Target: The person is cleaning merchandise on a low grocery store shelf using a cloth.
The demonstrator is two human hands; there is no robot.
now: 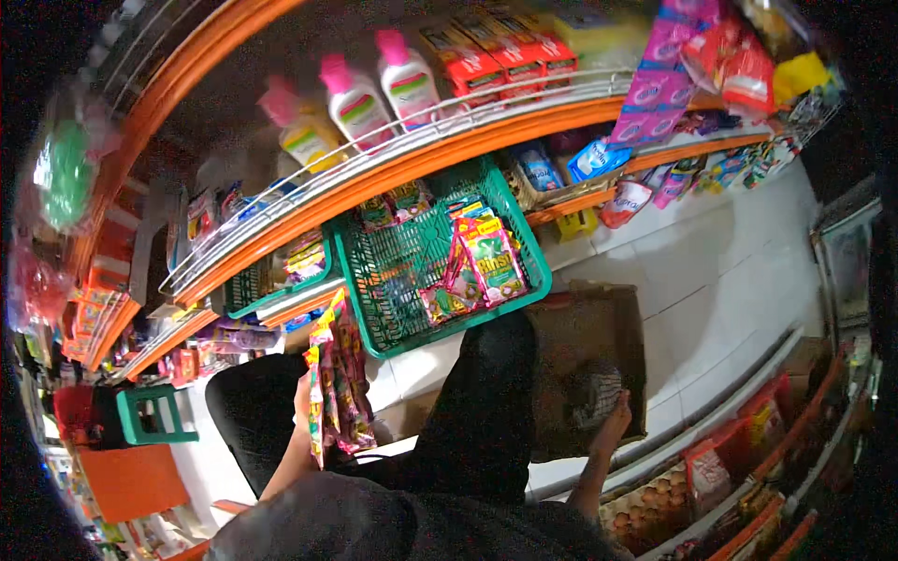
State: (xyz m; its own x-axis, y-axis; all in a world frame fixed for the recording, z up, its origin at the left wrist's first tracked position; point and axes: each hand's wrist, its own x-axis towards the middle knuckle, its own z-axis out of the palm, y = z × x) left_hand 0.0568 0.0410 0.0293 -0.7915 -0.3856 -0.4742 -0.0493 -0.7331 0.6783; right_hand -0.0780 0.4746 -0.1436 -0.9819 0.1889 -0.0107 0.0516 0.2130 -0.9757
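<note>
My left hand [303,407], left of my knees, grips a bunch of pink and yellow sachets [337,393] that stands upright in it. In front of me a green plastic basket [393,280] juts out from a shelf, tilted. Inside it, Rinso detergent sachets [491,259] lie toward the right side, with more at the back. My right hand [614,415] is low on the right, over the right side of a brown cardboard box [582,329]. A striped, translucent thing [602,389] shows beside its fingers; whether they hold it is unclear.
Above the basket runs an orange-edged shelf [421,165] with a wire rail and bottles [358,105]. A second green basket [280,280] sits left. A green stool [154,415] stands on the tiled floor [680,308] at left. Eggs [645,505] lie low right.
</note>
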